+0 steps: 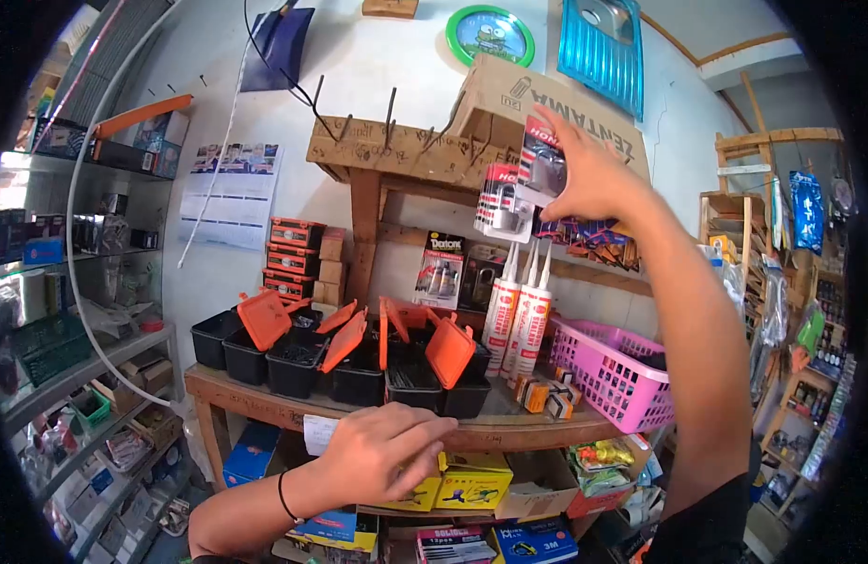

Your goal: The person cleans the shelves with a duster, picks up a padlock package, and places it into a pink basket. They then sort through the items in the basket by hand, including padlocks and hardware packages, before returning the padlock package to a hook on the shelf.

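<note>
My right hand [594,174] is raised in front of the wooden hook rack. Its thumb and fingers close around the edge of a carded blister pack [544,169] with a red top and a grey item inside. A similar blister pack [503,202] hangs beside it on the left, just touching or overlapping it. Low in front of the shelf edge, my left hand [382,451] hovers with loosely bent, parted fingers and nothing visible in them. Behind it stand black bins [296,362] with flipped-up orange lids [450,352].
White sealant tubes [528,324] stand upright on the wooden shelf [509,430], left of a pink basket [608,371]. Small boxes [545,397] lie in front of them. A cardboard box [561,108] sits on top of the rack [406,146]. Long hooks protrude from the rack.
</note>
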{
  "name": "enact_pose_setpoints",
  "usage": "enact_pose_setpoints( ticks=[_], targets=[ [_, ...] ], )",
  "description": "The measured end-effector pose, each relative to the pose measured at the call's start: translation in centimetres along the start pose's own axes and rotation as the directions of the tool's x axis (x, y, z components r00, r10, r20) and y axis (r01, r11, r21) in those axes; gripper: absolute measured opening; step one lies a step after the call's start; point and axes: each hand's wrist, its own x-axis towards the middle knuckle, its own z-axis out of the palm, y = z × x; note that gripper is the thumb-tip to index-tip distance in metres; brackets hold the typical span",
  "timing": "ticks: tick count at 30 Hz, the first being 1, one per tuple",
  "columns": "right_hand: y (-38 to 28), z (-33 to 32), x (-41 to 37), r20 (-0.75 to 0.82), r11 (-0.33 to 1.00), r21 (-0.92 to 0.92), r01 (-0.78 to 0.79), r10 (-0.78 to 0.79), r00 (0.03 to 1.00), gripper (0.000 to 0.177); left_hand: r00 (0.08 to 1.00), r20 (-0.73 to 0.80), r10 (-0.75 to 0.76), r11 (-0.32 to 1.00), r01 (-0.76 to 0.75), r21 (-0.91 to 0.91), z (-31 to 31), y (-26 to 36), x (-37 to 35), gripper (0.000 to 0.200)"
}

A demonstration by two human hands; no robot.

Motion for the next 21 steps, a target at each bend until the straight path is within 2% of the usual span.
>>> enact_pose_setpoints(
  ticks=[2, 4, 6, 8, 10, 12, 16, 18, 21],
  targets=[
    [0.6, -0.1, 0.5, -0.009, 0.999, 0.021, 0.03, -0.03, 1.0, 0.112, 0.998, 0.03, -0.053, 0.998, 0.055, -0.043, 0.5, -0.9, -0.6, 0.025],
    [0.7, -1.0, 0.7, 0.109, 0.996, 0.09, -0.004, -0.006, 0.994, 0.111, 0.996, 0.068, -0.063, 0.995, 0.068, -0.075, 0.9, -1.4, -1.1, 0.024],
    [0.7, -1.2, 0.5, 0.109, 0.995, 0.102, 0.004, -0.016, 0.994, 0.111, 0.992, 0.099, -0.074, 0.991, 0.085, -0.108, 1.1, -1.6, -1.3, 0.023],
    [1.0, -1.5, 0.7, 0.15, 0.976, 0.201, 0.083, -0.114, 0.982, 0.111, 0.989, 0.14, -0.044, 0.987, 0.065, -0.147, 1.1, -1.5, -1.4, 0.022],
    [0.9, -1.9, 0.7, 0.179, 0.977, 0.208, 0.044, -0.082, 0.98, 0.109, 0.991, 0.135, -0.015, 0.983, 0.039, -0.18, 1.2, -1.6, -1.6, 0.022],
    [0.7, -2.3, 0.6, 0.196, 0.957, 0.289, -0.003, -0.056, 0.979, 0.108, 0.991, 0.131, 0.012, 0.977, 0.016, -0.211, 1.4, -1.7, -1.7, 0.022],
    [1.4, -1.8, 0.9, 0.187, 0.977, 0.206, 0.059, -0.099, 0.977, 0.107, 0.989, 0.135, 0.062, 0.971, -0.028, -0.239, 1.7, -1.6, -2.0, 0.021],
    [1.3, -1.6, 0.7, 0.117, 0.983, 0.137, 0.123, -0.139, 0.983, 0.107, 0.983, 0.168, 0.068, 0.972, -0.027, -0.233, 1.8, -1.5, -2.1, 0.02],
    [1.4, -1.3, 0.7, 0.101, 0.985, 0.119, 0.127, -0.14, 0.985, 0.107, 0.982, 0.175, 0.074, 0.968, -0.028, -0.249, 1.9, -1.8, -2.3, 0.021]
  ],
)
